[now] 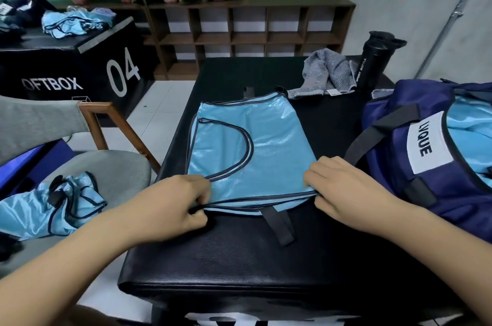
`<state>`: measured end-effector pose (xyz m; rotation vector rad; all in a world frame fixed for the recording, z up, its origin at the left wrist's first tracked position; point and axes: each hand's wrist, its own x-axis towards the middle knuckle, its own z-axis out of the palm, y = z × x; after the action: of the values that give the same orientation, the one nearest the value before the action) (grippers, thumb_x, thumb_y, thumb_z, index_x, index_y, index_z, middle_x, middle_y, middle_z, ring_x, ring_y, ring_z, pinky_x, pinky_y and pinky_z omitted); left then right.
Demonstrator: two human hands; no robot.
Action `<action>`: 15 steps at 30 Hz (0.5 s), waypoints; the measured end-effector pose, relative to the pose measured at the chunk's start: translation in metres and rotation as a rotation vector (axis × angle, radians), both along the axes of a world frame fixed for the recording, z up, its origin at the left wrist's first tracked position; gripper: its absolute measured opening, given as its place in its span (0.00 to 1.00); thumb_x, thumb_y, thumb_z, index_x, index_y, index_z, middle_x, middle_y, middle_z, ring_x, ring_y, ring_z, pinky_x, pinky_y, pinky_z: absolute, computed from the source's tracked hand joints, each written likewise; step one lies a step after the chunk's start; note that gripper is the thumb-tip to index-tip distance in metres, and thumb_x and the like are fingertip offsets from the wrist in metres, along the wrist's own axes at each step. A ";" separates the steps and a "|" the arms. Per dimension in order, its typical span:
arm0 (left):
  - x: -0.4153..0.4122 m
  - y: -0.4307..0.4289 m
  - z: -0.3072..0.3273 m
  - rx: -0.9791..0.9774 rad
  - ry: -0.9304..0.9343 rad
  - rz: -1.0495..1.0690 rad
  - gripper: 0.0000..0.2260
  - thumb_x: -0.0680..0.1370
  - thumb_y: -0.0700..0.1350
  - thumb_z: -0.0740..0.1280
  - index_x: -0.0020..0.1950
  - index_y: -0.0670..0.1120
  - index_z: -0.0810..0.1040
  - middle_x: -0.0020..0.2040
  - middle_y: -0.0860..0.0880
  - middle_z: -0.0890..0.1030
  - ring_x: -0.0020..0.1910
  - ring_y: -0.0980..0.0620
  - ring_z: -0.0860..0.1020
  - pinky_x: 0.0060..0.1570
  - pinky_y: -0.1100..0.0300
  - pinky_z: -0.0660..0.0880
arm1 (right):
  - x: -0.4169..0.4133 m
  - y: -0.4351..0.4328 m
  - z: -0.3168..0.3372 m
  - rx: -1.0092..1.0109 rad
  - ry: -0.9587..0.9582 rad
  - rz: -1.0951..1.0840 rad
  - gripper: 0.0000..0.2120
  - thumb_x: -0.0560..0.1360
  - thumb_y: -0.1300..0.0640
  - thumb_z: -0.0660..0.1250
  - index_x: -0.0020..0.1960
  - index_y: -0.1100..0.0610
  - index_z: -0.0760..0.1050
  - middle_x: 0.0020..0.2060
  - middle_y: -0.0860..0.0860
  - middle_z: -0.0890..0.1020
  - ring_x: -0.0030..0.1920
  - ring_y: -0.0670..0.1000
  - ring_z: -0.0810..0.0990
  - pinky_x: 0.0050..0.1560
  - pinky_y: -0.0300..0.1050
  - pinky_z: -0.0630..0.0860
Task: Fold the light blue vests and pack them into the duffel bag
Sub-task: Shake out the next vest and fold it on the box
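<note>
Light blue vest (250, 150) lay flat just beyond both hands; left hand (173, 206) pinched its near hem corner, right hand (343, 190) gripped the other, probably to fold it over. Duffel bag (391, 174) sat open beside the right hand, handy for packing.

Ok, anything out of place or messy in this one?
Nothing is spilled or damaged. A crumpled light blue vest lies on the grey chair seat, a heap of vests sits on the black box marked 04, and a grey striped towel is bunched beside the sport bottle. The folded vest, held by the left hand and right hand, lies flat.
</note>
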<state>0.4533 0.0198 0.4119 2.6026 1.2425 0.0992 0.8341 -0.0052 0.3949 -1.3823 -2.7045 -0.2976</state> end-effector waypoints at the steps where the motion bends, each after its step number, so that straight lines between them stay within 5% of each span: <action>1: -0.001 0.000 0.002 -0.013 -0.013 0.005 0.08 0.71 0.57 0.63 0.45 0.55 0.71 0.43 0.58 0.76 0.43 0.56 0.76 0.45 0.55 0.76 | -0.001 -0.002 0.002 -0.044 0.029 -0.006 0.08 0.74 0.58 0.65 0.50 0.50 0.69 0.44 0.44 0.70 0.46 0.49 0.66 0.49 0.44 0.63; 6: -0.004 -0.001 0.025 -0.189 -0.022 0.064 0.08 0.71 0.57 0.64 0.44 0.54 0.72 0.36 0.52 0.78 0.34 0.54 0.74 0.39 0.51 0.75 | -0.012 -0.017 0.029 -0.301 0.211 -0.120 0.07 0.76 0.53 0.65 0.50 0.44 0.69 0.40 0.41 0.75 0.43 0.47 0.71 0.46 0.45 0.70; 10: -0.007 -0.008 0.054 -0.554 -0.132 -0.008 0.09 0.73 0.44 0.66 0.42 0.45 0.66 0.38 0.44 0.65 0.38 0.43 0.62 0.38 0.48 0.61 | -0.016 -0.032 0.058 -0.885 0.453 -0.059 0.07 0.75 0.59 0.68 0.50 0.48 0.76 0.37 0.52 0.76 0.37 0.54 0.71 0.40 0.50 0.69; 15: -0.007 0.007 0.051 -0.485 -0.196 0.075 0.10 0.76 0.40 0.68 0.40 0.47 0.67 0.38 0.45 0.66 0.37 0.48 0.63 0.39 0.50 0.62 | -0.011 -0.017 0.058 -0.828 0.675 -0.110 0.12 0.73 0.63 0.67 0.55 0.51 0.77 0.42 0.63 0.77 0.38 0.52 0.67 0.42 0.50 0.66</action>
<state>0.4459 0.0265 0.4626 2.0809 1.1275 0.0563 0.8234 -0.0222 0.4524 -1.3987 -2.1989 1.1811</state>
